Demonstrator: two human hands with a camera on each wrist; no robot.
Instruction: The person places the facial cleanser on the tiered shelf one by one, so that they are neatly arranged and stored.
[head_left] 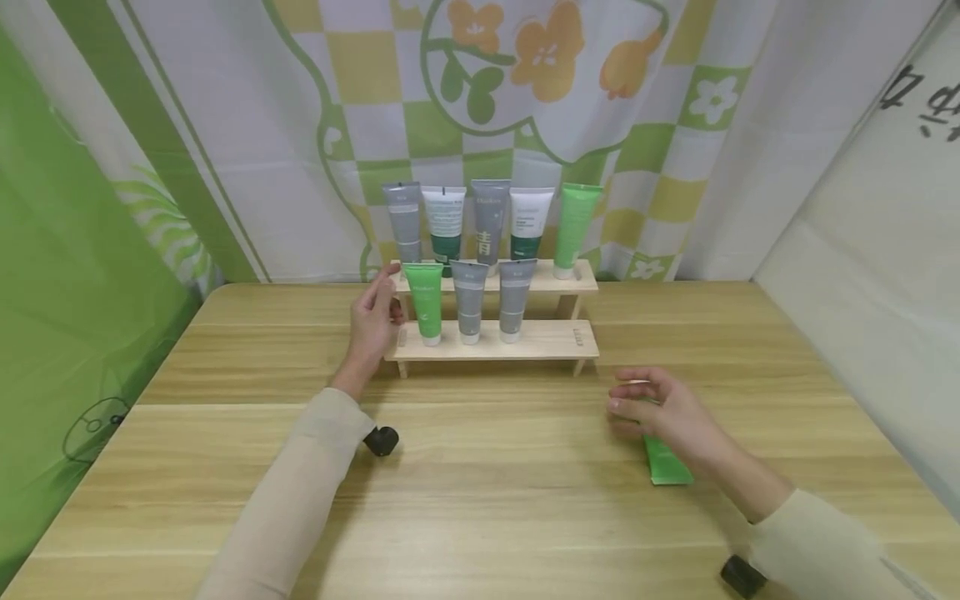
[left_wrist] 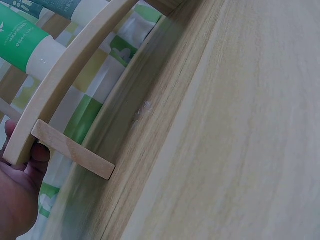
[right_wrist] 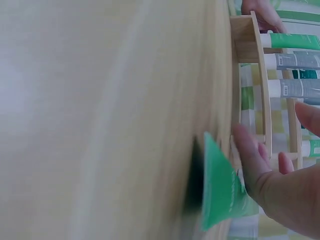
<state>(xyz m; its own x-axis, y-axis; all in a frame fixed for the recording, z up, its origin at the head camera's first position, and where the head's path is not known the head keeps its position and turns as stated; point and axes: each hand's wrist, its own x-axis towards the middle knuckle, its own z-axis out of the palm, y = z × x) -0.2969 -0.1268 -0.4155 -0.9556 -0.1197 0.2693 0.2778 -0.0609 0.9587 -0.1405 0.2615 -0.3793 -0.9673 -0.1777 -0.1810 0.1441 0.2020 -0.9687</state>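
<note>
My left hand (head_left: 372,321) grips the left end of a two-tier wooden rack (head_left: 487,348), with fingertips at its shelf end (left_wrist: 25,142) in the left wrist view. My right hand (head_left: 678,421) hovers at the table's right side over a green squeeze tube (head_left: 669,464), thumb and fingers apart. The tube's flat crimped end points toward me; its other end is hidden under the hand. In the right wrist view the fingers (right_wrist: 250,150) overlap the green tube (right_wrist: 220,185). On the lower shelf stand a green tube (head_left: 426,302) and two grey tubes (head_left: 470,298), caps down.
Along the upper shelf stand several tubes: grey ones (head_left: 490,217), white-and-dark-green ones (head_left: 531,218) and a light green one (head_left: 576,225) at the right. A patterned curtain (head_left: 480,150) hangs behind the table (head_left: 480,467). A black wrist device (head_left: 382,440) shows by the left sleeve.
</note>
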